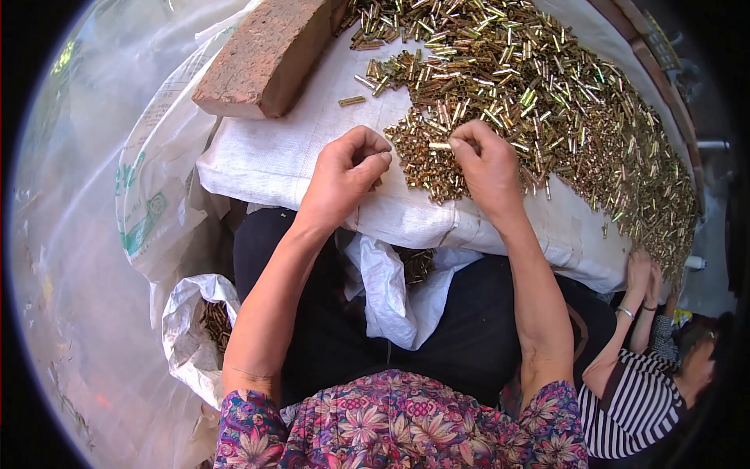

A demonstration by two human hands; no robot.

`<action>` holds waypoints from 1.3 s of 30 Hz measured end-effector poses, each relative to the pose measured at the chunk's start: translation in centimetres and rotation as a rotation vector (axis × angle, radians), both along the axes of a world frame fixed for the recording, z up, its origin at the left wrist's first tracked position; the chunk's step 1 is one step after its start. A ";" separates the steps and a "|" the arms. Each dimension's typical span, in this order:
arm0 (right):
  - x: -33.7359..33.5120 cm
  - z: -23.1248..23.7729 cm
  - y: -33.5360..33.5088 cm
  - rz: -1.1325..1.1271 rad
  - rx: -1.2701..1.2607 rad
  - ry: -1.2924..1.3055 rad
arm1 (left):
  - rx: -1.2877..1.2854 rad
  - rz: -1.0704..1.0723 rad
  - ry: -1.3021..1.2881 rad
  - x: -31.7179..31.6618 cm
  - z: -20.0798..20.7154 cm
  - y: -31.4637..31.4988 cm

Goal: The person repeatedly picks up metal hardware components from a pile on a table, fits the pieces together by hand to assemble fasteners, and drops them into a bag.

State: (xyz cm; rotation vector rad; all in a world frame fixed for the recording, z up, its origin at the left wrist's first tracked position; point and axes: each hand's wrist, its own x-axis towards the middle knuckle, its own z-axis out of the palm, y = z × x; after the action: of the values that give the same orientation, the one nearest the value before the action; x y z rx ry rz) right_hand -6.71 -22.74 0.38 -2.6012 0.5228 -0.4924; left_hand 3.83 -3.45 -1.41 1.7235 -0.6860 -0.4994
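My right hand [492, 168] pinches a small brass-coloured metal tube [439, 146] between thumb and finger, its free end pointing left. Across from it, my left hand [344, 176] is closed in a pinch; whatever its fingertips hold, if anything, is too small to make out. Between and beyond the hands lies a heap of shorter brass pieces [426, 168] on white woven cloth [269, 160]. Farther back spreads a large pile of longer brass tubes [508, 74]. One loose tube [351, 101] lies apart on the cloth.
A red brick [250, 62] rests on the cloth at the far left. White sacking [383, 293] hangs at my lap, with metal pieces behind it. Left of my leg stands a white sack [183, 336] holding brown pieces. At right, a co-worker's hands [642, 273] touch the pile's edge.
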 end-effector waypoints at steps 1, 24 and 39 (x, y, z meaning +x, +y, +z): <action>-1.0 0.0 0.0 0.042 0.353 -0.086 | -0.120 -0.042 0.230 -0.4 0.6 0.3; -7.4 0.1 5.8 0.069 1.783 -0.342 | -0.524 -0.253 0.988 -5.4 1.1 2.1; -8.7 0.8 6.7 0.032 1.646 -0.290 | -0.508 -0.431 0.976 -6.4 1.0 2.3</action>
State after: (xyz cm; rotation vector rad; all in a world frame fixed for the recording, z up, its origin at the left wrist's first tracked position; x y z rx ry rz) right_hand -15.45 -16.03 1.21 -0.9436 0.4516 -0.2082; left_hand -2.60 -1.12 -0.43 0.6921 -0.3935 -1.2307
